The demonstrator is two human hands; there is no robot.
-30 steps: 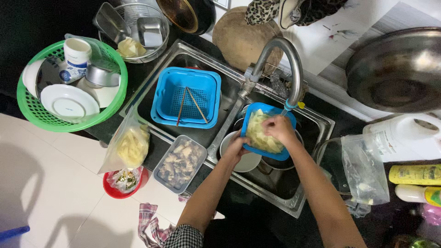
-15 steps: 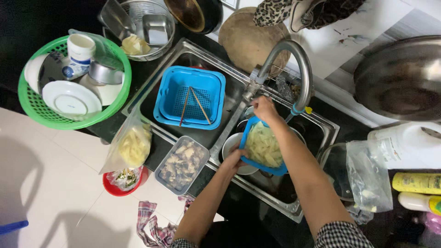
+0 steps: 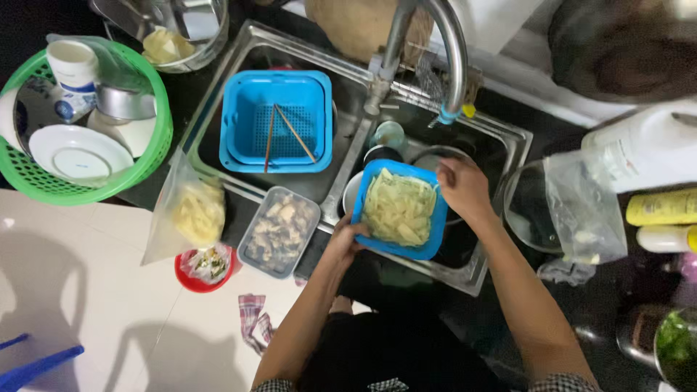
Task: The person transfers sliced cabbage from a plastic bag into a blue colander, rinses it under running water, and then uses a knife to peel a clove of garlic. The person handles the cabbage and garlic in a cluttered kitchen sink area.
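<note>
A small blue basket (image 3: 433,244) full of pale yellow vegetable strips (image 3: 398,207) is held over the right basin of a steel double sink (image 3: 501,239). My left hand (image 3: 345,237) grips its near left corner. My right hand (image 3: 462,186) holds its far right edge, fingers curled on the rim. A curved steel tap (image 3: 449,51) arches above the basin. Bowls and a cup lie in the basin under the basket.
A larger blue basket (image 3: 247,116) with chopsticks (image 3: 283,134) sits in the left basin. A clear tub of chopped pieces (image 3: 279,231), a bag of strips (image 3: 190,214) and a red bowl (image 3: 190,274) line the front edge. A green dish basket (image 3: 156,156) stands left, bottles right.
My right hand left the strips, went up to the tap, then came back down to the basket's right edge. The basket sits lower and nearer me. The head camera moved closer.
</note>
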